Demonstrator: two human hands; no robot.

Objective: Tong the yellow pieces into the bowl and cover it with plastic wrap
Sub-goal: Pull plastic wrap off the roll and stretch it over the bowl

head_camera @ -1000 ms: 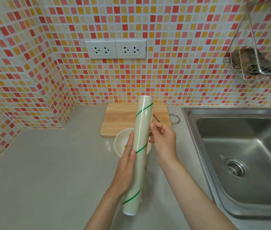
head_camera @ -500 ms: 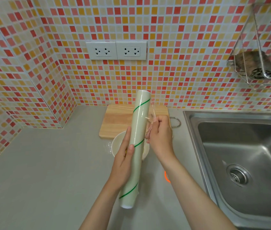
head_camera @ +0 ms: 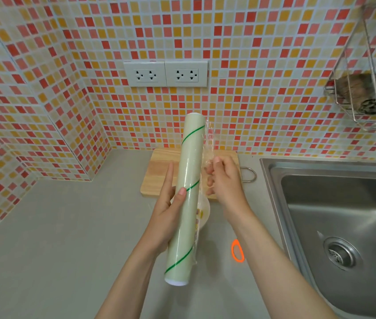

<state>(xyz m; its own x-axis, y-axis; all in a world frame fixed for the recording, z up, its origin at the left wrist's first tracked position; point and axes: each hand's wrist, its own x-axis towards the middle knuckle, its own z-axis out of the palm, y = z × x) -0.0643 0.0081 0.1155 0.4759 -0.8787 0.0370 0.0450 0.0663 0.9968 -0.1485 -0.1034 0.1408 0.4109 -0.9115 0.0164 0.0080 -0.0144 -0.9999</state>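
My left hand [head_camera: 167,211] grips a long pale-green plastic wrap roll [head_camera: 188,180] with a green spiral stripe, held nearly upright above the counter. My right hand [head_camera: 225,178] pinches the loose clear film edge [head_camera: 207,143] that has come away along the roll's right side. The white bowl [head_camera: 205,212] sits on the counter behind the roll and is mostly hidden; a bit of yellow shows inside it. The tongs are out of sight apart from a metal loop [head_camera: 250,174] by the board.
A wooden cutting board [head_camera: 159,173] lies against the tiled wall behind the bowl. A steel sink [head_camera: 343,226] fills the right side. An orange ring-shaped handle [head_camera: 237,250] lies on the grey counter near my right forearm. A wire rack [head_camera: 366,97] hangs on the wall.
My right hand has peeled the film edge away from the roll, so a strip now stands off its right side. The roll sits higher in view.
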